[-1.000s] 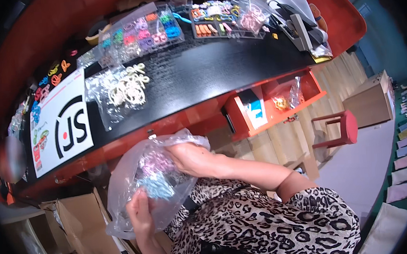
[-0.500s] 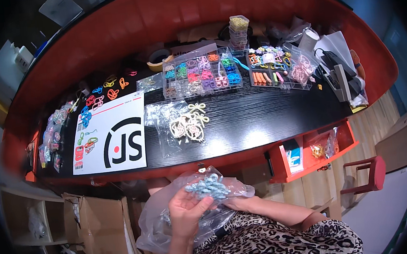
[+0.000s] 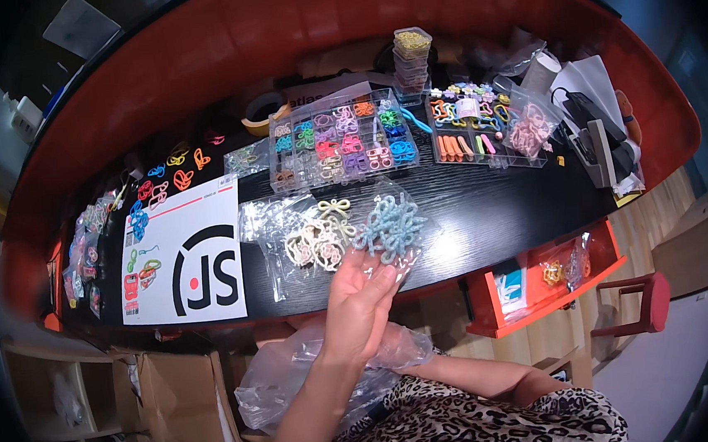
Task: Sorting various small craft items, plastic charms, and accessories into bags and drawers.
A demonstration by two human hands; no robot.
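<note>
Light-blue looped cord bows (image 3: 391, 223) in a clear packet (image 3: 412, 261) are at the centre of the frame, in front of the black surface (image 3: 489, 190); whether the packet touches it, I cannot tell. The left hand (image 3: 362, 307) grips the packet's lower edge, thumb and fingers closed on it. At lower centre, the right hand (image 3: 401, 349) is beside a translucent plastic bag (image 3: 287, 374), its fingers too hidden to tell their state. Cream bows (image 3: 322, 242) lie just left of the packet. A compartment box (image 3: 351, 178) stands at upper centre, and an open red drawer (image 3: 544, 305) at lower right.
</note>
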